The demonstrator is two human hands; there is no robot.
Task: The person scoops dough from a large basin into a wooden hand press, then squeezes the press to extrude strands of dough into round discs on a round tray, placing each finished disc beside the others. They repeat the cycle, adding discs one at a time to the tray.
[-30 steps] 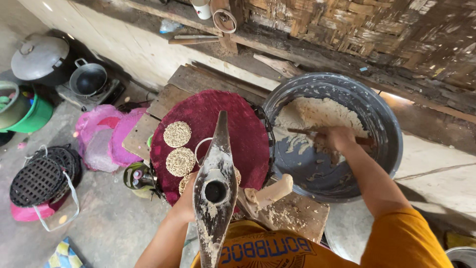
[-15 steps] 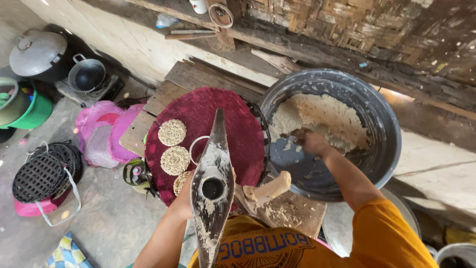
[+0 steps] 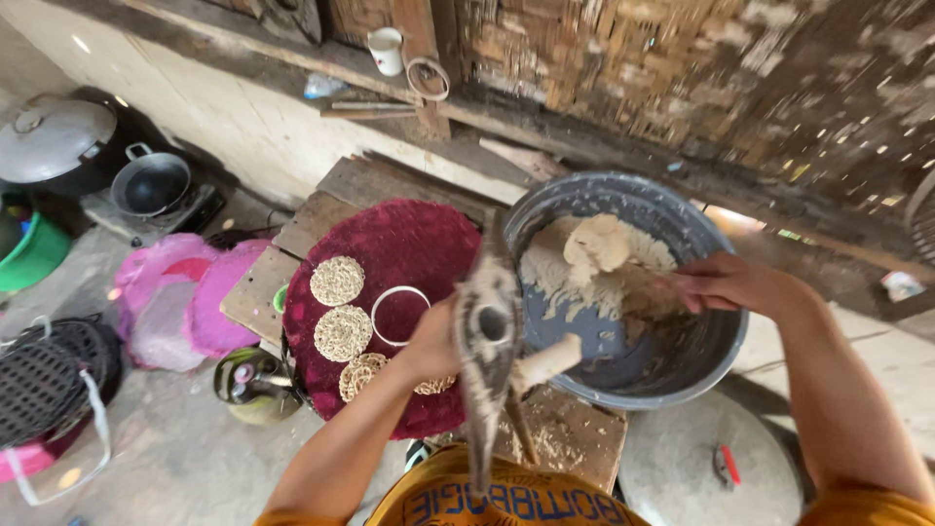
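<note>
A big grey basin (image 3: 723, 343) holds pale dough (image 3: 596, 251). My right hand (image 3: 729, 283) is inside it at the right, closed on a dough-smeared stick (image 3: 654, 295) pushed into the dough. A long, dough-crusted press (image 3: 487, 343) with a round hole and a wooden handle (image 3: 545, 361) stands in front of me, blurred. My left hand (image 3: 431, 343) grips its left side, above a round maroon tray (image 3: 409, 244). On the tray lie three lacy dough discs (image 3: 342, 333) in a column and a white ring (image 3: 399, 314). A further disc (image 3: 430, 386) peeks from under my left hand.
A crumb-strewn wooden board (image 3: 570, 440) lies under the press. Left on the floor are pink covers (image 3: 180, 292), a black basket (image 3: 44, 375), a green bucket (image 3: 29, 258), a black pan (image 3: 151, 185) and a lidded wok (image 3: 54, 136). A grey lid (image 3: 682, 468) lies lower right.
My right hand has drawn back from the basin's middle toward its right side, dragging dough with the stick. My left hand stays at the press.
</note>
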